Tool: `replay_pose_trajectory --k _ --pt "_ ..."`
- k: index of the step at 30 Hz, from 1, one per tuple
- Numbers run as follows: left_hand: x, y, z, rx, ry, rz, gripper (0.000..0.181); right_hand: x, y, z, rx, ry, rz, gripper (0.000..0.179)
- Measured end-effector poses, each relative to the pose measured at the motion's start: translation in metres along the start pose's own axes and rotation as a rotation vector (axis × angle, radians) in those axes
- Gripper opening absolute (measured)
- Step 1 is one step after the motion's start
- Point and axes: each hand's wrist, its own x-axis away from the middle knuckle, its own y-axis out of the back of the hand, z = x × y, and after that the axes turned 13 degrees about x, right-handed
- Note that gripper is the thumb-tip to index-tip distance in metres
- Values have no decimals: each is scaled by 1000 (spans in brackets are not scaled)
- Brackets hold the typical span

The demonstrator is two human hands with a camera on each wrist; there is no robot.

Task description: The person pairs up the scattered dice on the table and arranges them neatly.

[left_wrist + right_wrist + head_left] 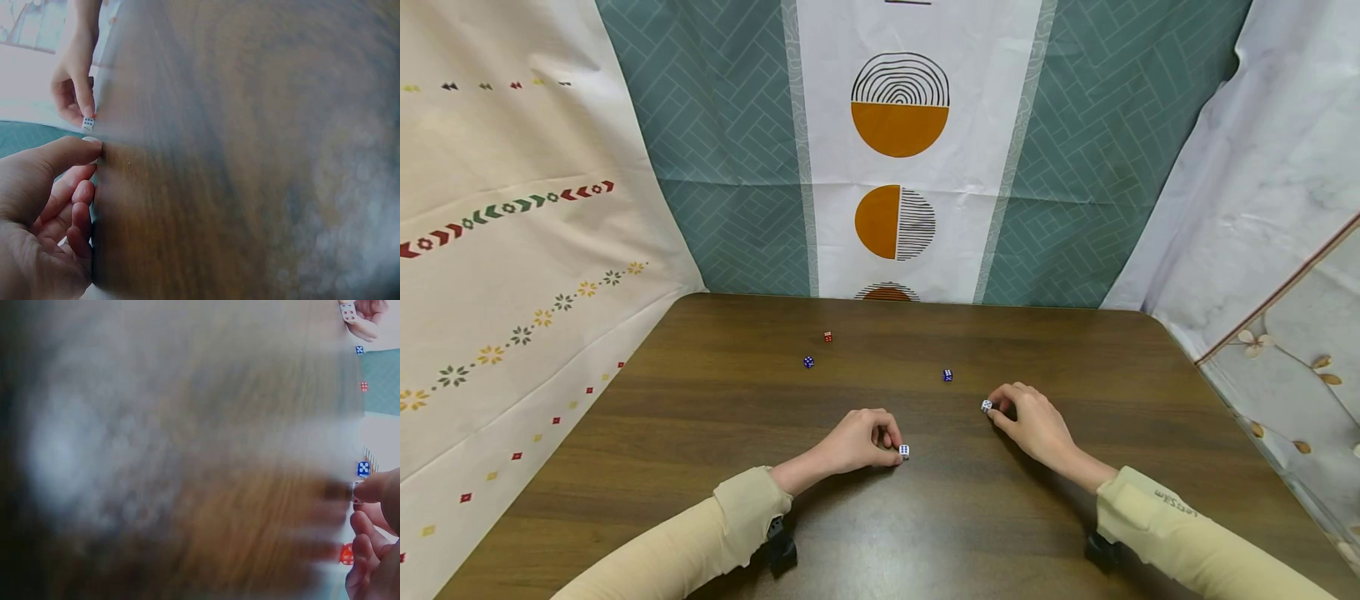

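My left hand point(861, 442) pinches white die point(904, 452); right hand point(1036, 423), second white die point(987, 406). Near right hand, red die point(347, 554): right wrist view only.

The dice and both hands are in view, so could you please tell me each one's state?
Left hand: pinching the left white die
Right hand: pinching the right white die
Left white die: held
Right white die: held
Left blue die: resting on the table
Right blue die: resting on the table
Far red die: resting on the table
Near red die: beside the right hand; whether touched, I can't tell
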Motion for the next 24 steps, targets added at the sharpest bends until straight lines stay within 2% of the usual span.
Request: replay_pose_trajectory --k 5,24 --pt "0 0 0 -3 -1 2 11 1 -1 5 -47 0 28 11" --pt "0 0 0 -11 1 3 12 8 -9 35 -100 44 69 13"
